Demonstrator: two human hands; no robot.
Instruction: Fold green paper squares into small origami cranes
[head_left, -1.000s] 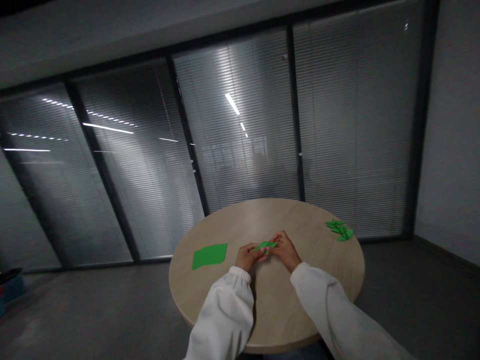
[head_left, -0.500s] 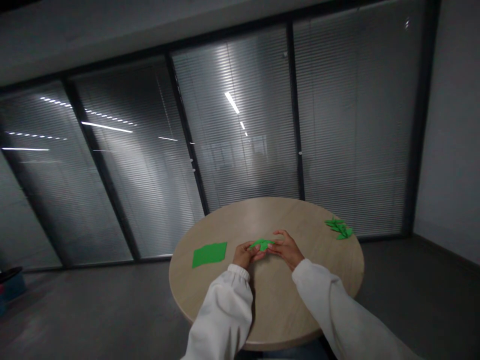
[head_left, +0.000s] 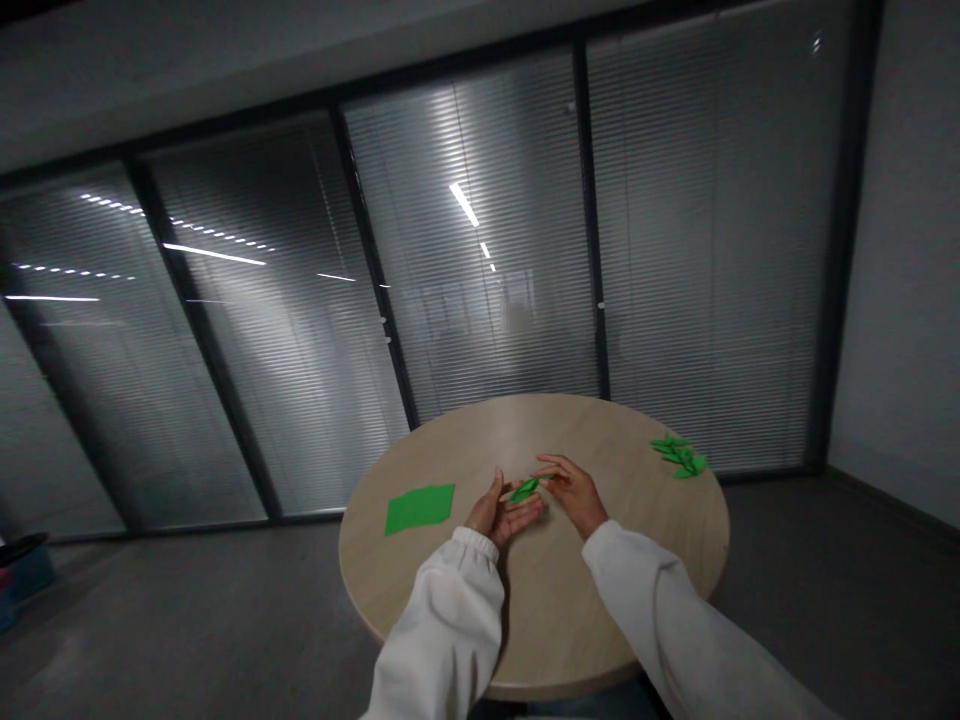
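A small folded piece of green paper is between my hands, above the middle of the round table. My right hand pinches its right end between thumb and fingers. My left hand is spread, palm turned up, just under and beside the paper; its thumb points upward and its fingers stretch to the right. Whether the left fingers touch the paper is hard to see. Left of my left hand lies a flat stack or sheet of green paper.
Several folded green paper pieces lie in a cluster near the right edge of the round wooden table. Behind it stands a glass partition with blinds. A dark bin is on the floor at far left.
My left hand has opened from its grip on the folded paper, fingers spreading out. The paper has turned and tilts up to the right, held by my right hand.
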